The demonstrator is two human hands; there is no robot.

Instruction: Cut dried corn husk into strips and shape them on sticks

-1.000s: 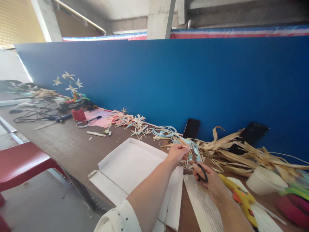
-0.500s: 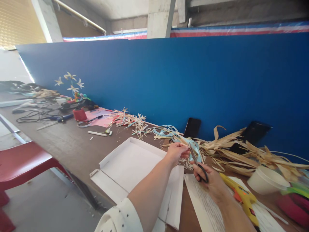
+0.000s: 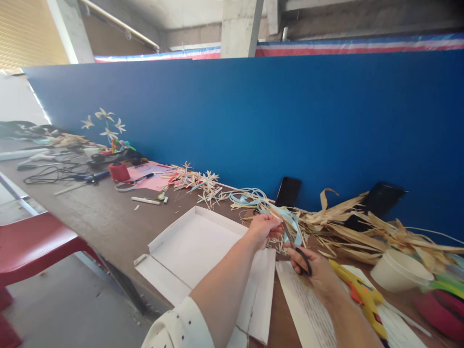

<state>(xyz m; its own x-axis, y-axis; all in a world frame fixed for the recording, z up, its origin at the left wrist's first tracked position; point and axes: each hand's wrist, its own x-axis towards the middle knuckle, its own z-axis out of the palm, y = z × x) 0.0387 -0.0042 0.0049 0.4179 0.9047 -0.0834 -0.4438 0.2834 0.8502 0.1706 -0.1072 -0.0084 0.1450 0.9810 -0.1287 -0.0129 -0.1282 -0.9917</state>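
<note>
My left hand [image 3: 263, 231] reaches over the white cardboard box lid [image 3: 197, 239], its fingers pinched on a small pale strip whose end barely shows at the fingertips. In my right hand [image 3: 315, 268] is a pair of scissors [image 3: 289, 235] with black handles, the fingers wrapped round the loops. The blades point up and away, right beside the left fingertips; whether they touch the strip I cannot tell. Light blue ribbon [image 3: 297, 234] and pale cut scraps lie just behind both hands. A printed sheet [image 3: 302, 302] lies beneath the right hand.
To the right are a yellow glue gun [image 3: 366, 299], a white tub [image 3: 400, 270] and dried husk strips [image 3: 348, 229]. A phone [image 3: 288, 191] leans on the blue partition [image 3: 232, 121]. Husk flowers [image 3: 206, 181], a red spool [image 3: 119, 172] and cables [image 3: 47, 174] lie leftward, past a red chair [image 3: 36, 241].
Hardly anything differs. The scissor blades sit slightly further left, close by my left fingertips, and both hands keep their hold.
</note>
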